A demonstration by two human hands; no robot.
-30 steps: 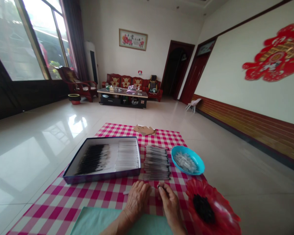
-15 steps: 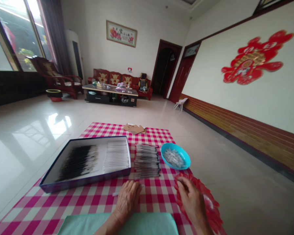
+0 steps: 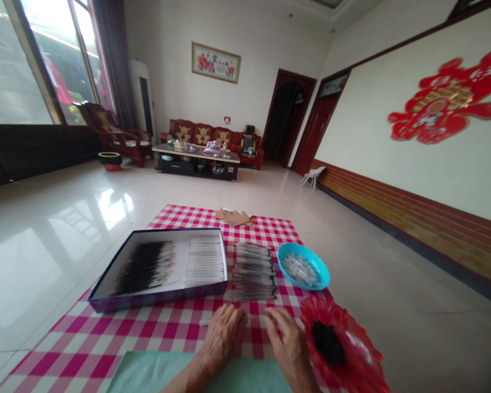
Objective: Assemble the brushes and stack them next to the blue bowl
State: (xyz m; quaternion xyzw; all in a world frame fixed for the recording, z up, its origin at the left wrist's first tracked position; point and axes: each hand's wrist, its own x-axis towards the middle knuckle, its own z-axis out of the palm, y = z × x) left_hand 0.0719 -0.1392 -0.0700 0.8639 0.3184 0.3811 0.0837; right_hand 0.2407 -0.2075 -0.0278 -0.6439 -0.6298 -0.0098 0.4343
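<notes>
Head view, right hand (image 3: 287,337) back from red bowl (image 3: 359,345), near left hand (image 3: 224,334)

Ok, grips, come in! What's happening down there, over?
Left grip: closed over thin, translucent plastic tube. Right grip: just across from it, contents unclear. Red, petal-edged plastic bowl: beside right grip, not between the two.
</notes>
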